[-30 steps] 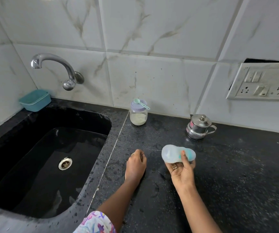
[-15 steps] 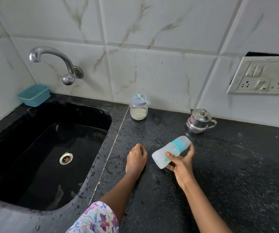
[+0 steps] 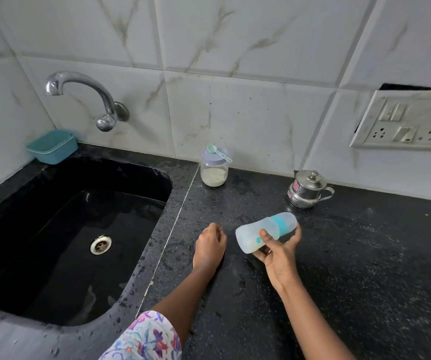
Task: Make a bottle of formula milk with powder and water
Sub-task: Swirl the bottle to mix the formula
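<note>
On my left arm I see a short sleeve (image 3: 146, 339), white with a loose floral print in purple, pink, blue and orange; its hem ends above the elbow. The forearm below it is bare. My left hand (image 3: 209, 245) wears a thin pale ring. My right hand (image 3: 276, 252) shows a ring too, and that arm is bare.

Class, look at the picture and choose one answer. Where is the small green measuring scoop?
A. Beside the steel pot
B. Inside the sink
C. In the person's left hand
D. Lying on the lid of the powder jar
D: the green scoop lies across the lid of the powder jar by the wall, away from the sink, the steel pot and both hands.
</note>
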A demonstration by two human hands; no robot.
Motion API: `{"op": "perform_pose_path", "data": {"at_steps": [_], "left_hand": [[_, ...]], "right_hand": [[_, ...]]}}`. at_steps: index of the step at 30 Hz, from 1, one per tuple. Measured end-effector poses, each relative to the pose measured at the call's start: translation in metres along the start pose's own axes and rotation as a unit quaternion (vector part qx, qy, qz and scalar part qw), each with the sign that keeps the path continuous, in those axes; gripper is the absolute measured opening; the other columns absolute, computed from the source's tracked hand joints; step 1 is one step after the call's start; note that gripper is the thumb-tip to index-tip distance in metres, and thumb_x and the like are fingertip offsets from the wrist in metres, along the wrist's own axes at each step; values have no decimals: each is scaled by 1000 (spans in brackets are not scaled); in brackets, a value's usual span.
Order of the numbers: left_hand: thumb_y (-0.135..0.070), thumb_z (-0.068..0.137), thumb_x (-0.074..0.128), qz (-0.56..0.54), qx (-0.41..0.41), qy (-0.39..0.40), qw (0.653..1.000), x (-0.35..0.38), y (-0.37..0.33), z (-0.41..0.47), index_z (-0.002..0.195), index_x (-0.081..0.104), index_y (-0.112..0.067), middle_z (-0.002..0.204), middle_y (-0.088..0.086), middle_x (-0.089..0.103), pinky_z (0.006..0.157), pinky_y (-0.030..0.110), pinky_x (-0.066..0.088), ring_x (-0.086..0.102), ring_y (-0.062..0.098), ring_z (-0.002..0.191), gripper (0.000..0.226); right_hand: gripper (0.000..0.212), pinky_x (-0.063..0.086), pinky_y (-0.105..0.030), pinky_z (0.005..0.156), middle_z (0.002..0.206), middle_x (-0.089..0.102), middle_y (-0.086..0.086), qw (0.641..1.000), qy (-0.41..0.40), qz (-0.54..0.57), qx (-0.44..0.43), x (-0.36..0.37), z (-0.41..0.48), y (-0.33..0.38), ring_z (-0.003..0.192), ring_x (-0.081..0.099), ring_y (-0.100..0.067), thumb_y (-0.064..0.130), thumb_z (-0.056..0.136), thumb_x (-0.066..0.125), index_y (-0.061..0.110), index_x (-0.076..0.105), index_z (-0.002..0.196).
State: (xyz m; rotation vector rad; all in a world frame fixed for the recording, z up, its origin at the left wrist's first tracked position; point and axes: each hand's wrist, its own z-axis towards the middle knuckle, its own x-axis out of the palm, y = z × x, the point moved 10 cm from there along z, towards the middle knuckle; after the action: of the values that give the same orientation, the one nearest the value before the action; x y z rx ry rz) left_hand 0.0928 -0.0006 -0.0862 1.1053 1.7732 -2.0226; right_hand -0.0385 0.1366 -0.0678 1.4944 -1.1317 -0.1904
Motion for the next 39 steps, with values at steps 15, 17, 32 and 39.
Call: {"op": "perform_pose_path", "data": {"at_steps": [15,17,32,39], "left_hand": [[-21,91,50,-3,-7,5,1000,-1,0,-1,92,56,-12,87,5,64,71,38,49,59,22,77,11],[-21,91,50,0,-4,7,1000,0,-1,-1,93,56,-11,88,6,64,72,39,50,60,23,79,12],[-19,91,50,-2,0,5,1000,0,-1,0,93,56,-10,88,8,65,71,39,50,60,24,79,11],[-18,91,51,1,4,7,1000,0,-1,0,94,56,-9,88,8,64,72,39,49,60,24,80,11]], "right_hand": [[90,53,-54,78,104,62,-8,999,21,-30,2,6,-2,0,95,64,-24,-10,77,64,42,21,136],[84,52,-55,80,111,58,-5,1000,-12,25,-1,-1,2,-2,101,61,-23,-6,80,63,40,22,137],[79,54,-51,75,104,62,-5,1000,13,-16,-4,5,-6,-7,96,63,-23,-5,81,63,37,25,137],[73,57,-49,70,121,54,-6,997,-27,65,-3,-5,-2,-11,104,60,-24,-1,84,61,36,26,136]]}}
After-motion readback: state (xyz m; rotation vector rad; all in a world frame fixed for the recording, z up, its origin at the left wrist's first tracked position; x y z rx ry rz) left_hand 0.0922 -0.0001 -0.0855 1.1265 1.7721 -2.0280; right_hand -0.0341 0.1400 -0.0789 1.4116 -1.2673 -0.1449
